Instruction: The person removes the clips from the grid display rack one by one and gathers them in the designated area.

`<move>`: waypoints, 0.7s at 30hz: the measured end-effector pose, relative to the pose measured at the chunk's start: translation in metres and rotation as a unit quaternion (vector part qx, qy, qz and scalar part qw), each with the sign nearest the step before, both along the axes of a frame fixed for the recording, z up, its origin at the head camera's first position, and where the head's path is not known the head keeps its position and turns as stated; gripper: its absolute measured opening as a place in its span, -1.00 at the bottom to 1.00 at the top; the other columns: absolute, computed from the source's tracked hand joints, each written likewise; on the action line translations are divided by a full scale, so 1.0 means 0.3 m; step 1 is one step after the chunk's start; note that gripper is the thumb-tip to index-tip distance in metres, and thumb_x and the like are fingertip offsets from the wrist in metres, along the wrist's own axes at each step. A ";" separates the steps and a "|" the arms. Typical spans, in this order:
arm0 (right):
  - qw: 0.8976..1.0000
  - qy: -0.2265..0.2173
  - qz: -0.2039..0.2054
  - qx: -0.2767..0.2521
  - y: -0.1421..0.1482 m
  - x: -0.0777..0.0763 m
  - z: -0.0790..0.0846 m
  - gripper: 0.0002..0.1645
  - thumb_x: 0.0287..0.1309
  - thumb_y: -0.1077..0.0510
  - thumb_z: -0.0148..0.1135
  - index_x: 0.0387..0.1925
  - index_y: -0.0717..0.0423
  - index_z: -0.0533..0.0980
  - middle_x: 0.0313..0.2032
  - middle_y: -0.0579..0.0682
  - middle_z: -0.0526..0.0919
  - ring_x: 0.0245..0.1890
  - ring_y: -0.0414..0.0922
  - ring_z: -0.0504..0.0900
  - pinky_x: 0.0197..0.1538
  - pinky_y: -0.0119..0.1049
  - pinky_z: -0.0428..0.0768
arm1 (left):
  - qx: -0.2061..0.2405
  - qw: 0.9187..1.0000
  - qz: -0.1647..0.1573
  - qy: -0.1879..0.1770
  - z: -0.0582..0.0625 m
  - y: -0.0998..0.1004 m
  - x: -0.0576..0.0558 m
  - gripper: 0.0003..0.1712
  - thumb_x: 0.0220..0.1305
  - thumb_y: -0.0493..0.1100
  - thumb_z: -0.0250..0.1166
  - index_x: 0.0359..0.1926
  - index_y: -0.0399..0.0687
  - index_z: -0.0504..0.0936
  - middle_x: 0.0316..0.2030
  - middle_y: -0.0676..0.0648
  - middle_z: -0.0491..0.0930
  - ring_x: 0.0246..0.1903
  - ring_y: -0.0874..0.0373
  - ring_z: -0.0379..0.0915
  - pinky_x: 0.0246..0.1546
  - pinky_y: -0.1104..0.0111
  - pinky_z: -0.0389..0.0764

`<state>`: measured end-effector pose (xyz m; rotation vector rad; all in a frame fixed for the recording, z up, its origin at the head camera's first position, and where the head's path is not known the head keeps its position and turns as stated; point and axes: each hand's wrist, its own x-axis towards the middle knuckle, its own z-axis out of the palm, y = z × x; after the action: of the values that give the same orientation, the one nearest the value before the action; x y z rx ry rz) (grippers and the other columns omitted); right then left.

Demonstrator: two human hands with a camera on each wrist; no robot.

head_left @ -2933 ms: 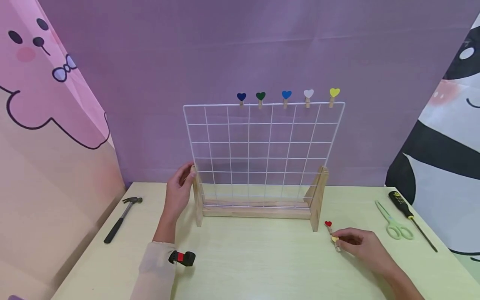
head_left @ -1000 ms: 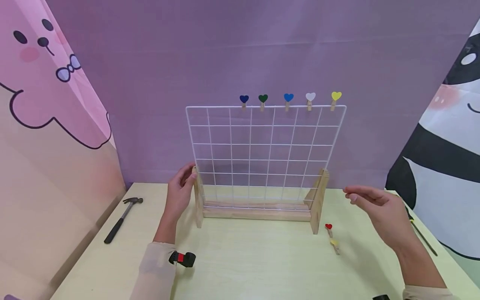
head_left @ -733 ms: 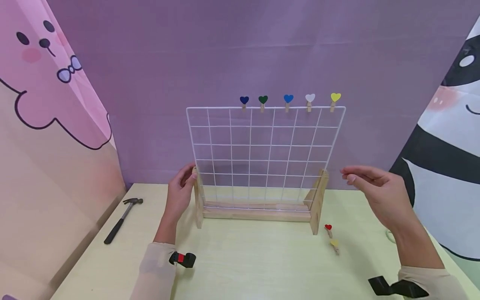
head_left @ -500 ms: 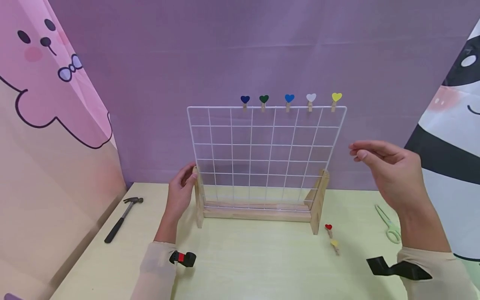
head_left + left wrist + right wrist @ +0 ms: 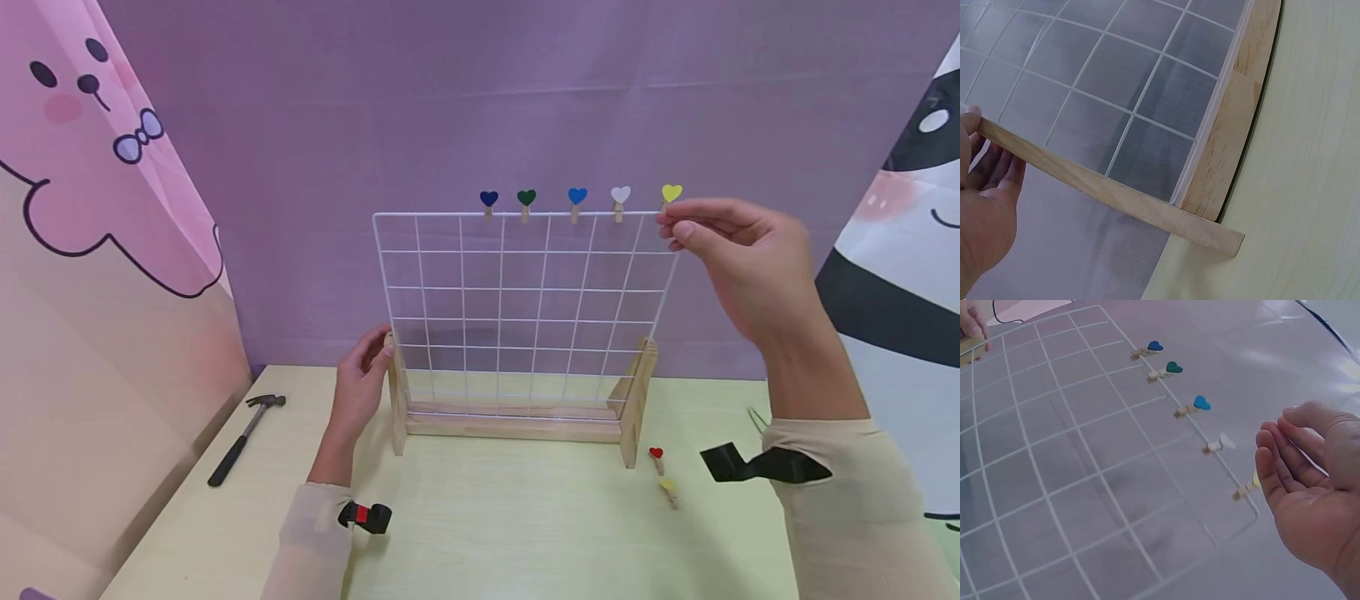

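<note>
A white wire grid [image 5: 501, 319] stands in a wooden stand [image 5: 517, 429]. My left hand [image 5: 358, 383] grips the top of the stand's left upright [image 5: 1104, 190], thumb on one side and fingers on the other. Along the grid's top wire sit small clothespins with hearts: dark blue [image 5: 489, 199], green [image 5: 527, 197], blue [image 5: 577, 196], white [image 5: 620, 194] and yellow [image 5: 672, 192]. Close by the yellow-heart clothespin is my right hand [image 5: 750, 258], fingers loosely bent. In the right wrist view nothing shows between its fingers; whether it touches the clothespin I cannot tell.
Two clothespins, one with a red heart [image 5: 656, 453] and one with a pale yellow heart [image 5: 667, 486], lie on the table [image 5: 510, 517] right of the stand. A hammer [image 5: 246, 437] lies at left. My right arm mostly hides the green scissors [image 5: 756, 418].
My right hand has left the pale yellow clothespin on the table, risen, and moved left to the grid's top right corner. The left hand has stayed on the upright.
</note>
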<state>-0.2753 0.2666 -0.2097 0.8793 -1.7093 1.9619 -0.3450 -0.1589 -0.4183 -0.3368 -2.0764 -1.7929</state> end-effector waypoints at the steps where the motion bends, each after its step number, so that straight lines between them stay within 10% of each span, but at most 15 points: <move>1: 1.000 -0.002 -0.001 -0.001 -0.010 -0.003 0.012 -0.65 0.29 0.46 0.26 0.07 0.59 0.55 -0.09 0.14 0.78 -0.08 -0.04 0.71 0.08 -0.39 0.66 | 0.000 1.000 0.000 0.001 0.000 -0.001 -0.001 -0.52 0.56 -0.13 0.17 0.42 -0.08 0.47 0.35 -0.21 0.53 0.31 0.02 0.46 0.16 0.72 0.47; 21: 1.000 -0.019 0.010 0.016 -0.198 -0.071 0.149 -0.71 0.22 0.37 0.40 -0.04 0.45 0.66 -0.16 0.12 0.81 -0.16 -0.04 0.75 0.01 -0.40 0.69 | 0.002 1.000 -0.001 0.001 0.000 -0.001 0.005 -0.51 0.56 -0.16 0.17 0.43 -0.09 0.46 0.33 -0.19 0.54 0.29 0.05 0.47 0.15 0.72 0.48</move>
<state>-0.2967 0.2073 -0.1648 0.8801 -1.7636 1.9811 -0.3436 -0.1591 -0.4183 -0.3400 -2.0710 -1.7981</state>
